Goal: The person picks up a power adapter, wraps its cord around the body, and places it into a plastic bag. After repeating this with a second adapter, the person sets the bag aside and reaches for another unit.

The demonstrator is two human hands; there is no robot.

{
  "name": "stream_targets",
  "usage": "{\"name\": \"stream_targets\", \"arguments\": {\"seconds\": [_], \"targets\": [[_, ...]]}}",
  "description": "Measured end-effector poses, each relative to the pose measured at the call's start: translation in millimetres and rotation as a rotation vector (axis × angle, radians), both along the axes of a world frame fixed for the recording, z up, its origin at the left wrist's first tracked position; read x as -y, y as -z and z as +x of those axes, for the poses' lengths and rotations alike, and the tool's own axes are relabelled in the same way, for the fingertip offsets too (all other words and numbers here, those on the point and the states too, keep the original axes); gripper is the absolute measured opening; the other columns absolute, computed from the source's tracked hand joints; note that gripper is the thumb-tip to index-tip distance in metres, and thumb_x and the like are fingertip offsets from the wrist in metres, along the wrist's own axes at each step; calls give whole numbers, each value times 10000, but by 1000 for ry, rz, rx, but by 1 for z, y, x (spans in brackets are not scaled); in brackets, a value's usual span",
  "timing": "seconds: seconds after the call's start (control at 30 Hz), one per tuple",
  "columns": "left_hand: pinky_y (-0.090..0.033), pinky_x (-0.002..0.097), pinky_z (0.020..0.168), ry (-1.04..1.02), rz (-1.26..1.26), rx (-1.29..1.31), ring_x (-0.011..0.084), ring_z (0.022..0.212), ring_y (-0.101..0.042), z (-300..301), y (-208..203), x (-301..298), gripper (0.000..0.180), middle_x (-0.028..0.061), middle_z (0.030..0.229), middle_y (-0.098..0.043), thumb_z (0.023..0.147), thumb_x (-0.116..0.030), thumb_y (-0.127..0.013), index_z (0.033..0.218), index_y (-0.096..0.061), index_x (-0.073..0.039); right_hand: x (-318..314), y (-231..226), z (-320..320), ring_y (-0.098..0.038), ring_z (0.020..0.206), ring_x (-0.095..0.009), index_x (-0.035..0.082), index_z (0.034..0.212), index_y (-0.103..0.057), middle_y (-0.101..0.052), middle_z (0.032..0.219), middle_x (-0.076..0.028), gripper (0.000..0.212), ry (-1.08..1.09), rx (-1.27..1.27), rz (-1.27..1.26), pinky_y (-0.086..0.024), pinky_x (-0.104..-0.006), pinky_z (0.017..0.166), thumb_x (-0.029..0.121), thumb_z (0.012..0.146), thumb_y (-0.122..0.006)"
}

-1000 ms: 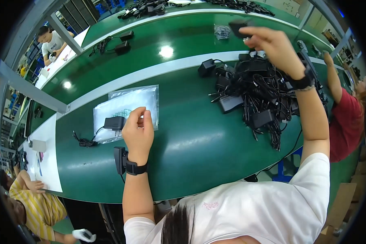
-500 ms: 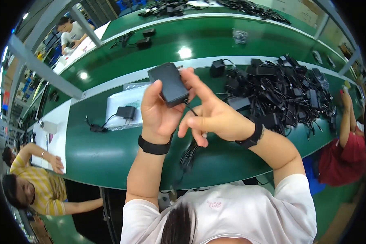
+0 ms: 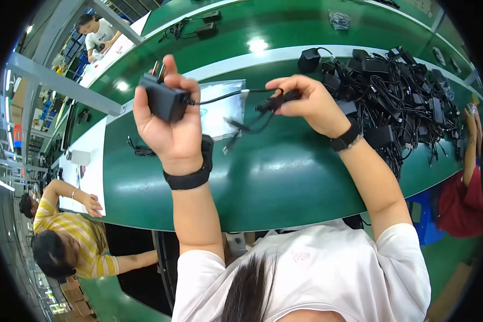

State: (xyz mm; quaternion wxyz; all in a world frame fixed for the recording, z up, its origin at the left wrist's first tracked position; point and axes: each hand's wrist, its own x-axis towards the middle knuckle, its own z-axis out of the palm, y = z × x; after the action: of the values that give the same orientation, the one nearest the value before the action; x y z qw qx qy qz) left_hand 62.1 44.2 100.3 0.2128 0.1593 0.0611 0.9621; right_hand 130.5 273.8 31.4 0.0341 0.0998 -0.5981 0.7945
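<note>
My left hand (image 3: 169, 123) is closed round a black power adapter (image 3: 163, 102), its metal plug prongs pointing up and away. From the adapter a cable (image 3: 225, 97) runs right to my right hand (image 3: 308, 104), whose fingers pinch the bundled part of that cable (image 3: 271, 103). A loose end of the cord dangles below the bundle, a little blurred. Beneath the cable lies a clear plastic bag with white paper (image 3: 220, 118) on the green bench. Another coiled black cable (image 3: 139, 148) lies left of my left wrist, its adapter hidden behind my wrist.
A large tangled heap of black adapters and cables (image 3: 386, 96) covers the right of the green bench (image 3: 241, 198). Several adapters (image 3: 206, 30) rest on the far bench beside a bagged item (image 3: 339, 20). Co-workers sit at left, far left and right. A grey post (image 3: 64, 83) stands at left.
My left hand has moved left with the adapter and turned it. My right hand has moved right, drawing the cable out between them and now gripping its bundle. The view has shifted.
</note>
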Motion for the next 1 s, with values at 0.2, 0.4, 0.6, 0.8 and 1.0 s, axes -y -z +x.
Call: {"name": "stream_targets", "arguments": {"seconds": [0.2,0.4,0.6,0.8,1.0], "targets": [[-428,340,706,87,-139,80,198,769,-547,22,50,-17,299,179,1116,-535,832,-208,-540,1102,-488,-92,2,36,-14,-566,822,-190,92,1115,-452,-548,1024,-117,311,65,337,-710,-470,-343,790,33,819,-523],[-466,323,693,4,-675,67,221,800,-570,29,65,-21,333,187,1080,-561,842,-157,-532,1150,-455,-55,18,19,-2,-559,751,-114,68,1312,-353,-576,1044,-83,458,-35,194,-312,-487,-274,677,163,894,-515],[-463,275,817,-247,-930,-205,146,921,-552,48,75,-49,371,107,1049,-565,811,-28,-579,1151,-431,-19,45,25,6,-526,978,-108,26,1263,-428,-554,1089,-48,359,97,124,-171,-420,-242,862,77,908,-443],[-456,239,781,-208,-980,-238,106,898,-521,47,80,-46,408,65,1031,-528,803,-84,-620,1164,-435,-33,43,25,8,-480,1075,-122,23,1316,-364,-485,1212,-62,417,-33,151,-245,-368,-260,941,47,902,-415],[-444,263,793,-670,-1279,-479,137,885,-522,49,93,-54,417,63,1015,-517,798,-85,-624,1163,-432,-26,42,33,8,-478,1061,-111,21,1326,-357,-491,1207,-56,453,3,-11,68,-394,-258,914,3,883,-454]]}}
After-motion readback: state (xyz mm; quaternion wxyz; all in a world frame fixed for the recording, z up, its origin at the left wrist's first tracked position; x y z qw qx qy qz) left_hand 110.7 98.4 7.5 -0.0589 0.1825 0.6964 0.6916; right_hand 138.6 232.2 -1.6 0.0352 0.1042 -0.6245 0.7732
